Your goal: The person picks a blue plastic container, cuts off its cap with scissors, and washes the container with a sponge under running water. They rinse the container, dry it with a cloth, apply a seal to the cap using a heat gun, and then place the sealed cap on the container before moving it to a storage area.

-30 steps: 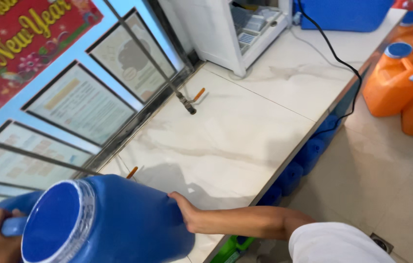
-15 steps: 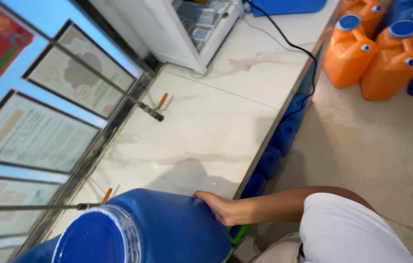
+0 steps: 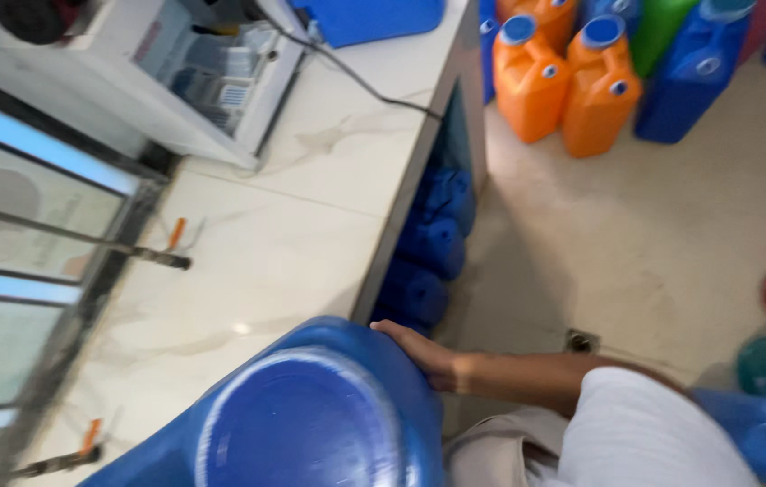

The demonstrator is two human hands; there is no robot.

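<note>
Right hand [image 3: 424, 350] pressed on big blue drum [image 3: 311, 415], fingers flat together.
Drum leans over counter [image 3: 284, 243] edge; left hand unseen.

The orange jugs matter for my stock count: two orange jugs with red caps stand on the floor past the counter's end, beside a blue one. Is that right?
Not quite. The head view shows the two orange jugs with blue caps, not red. They do stand on the floor past the counter, beside a blue jug.

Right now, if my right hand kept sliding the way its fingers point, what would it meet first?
The right hand already rests on the big blue container; beyond its curve likely comes the white marble countertop, though depth is unclear.
</note>
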